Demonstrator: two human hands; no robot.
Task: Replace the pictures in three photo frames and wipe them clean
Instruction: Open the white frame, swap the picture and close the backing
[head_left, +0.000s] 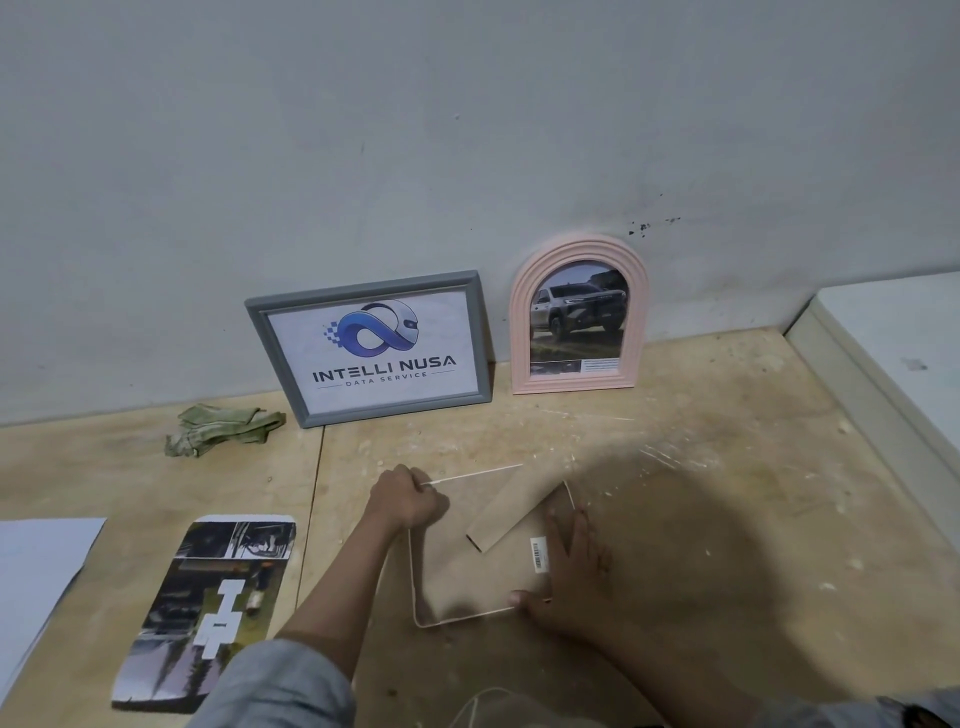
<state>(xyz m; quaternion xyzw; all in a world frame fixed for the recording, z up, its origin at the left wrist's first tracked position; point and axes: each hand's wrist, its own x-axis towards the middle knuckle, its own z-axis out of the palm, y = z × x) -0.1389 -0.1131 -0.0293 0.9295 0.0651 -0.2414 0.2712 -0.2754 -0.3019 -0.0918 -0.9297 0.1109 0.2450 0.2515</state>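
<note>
A third photo frame (457, 577) lies face down on the wooden table, its brown backing board and fold-out stand (511, 512) upward, with a thin white rim. My left hand (410, 499) grips the frame's far left corner with curled fingers. My right hand (571, 566) lies flat on the backing near a barcode sticker (539, 554), fingers spread and the thumb at the near edge. A grey rectangular frame (370, 347) with a logo print and a pink arched frame (578, 315) with a car picture lean upright against the wall. A dark loose print (208, 608) lies at the left.
A crumpled green cloth (221, 428) sits near the wall left of the grey frame. White paper (36, 577) lies at the far left edge. A white board or box (893, 353) borders the table on the right. The wooden table (727, 467) shows white scratches.
</note>
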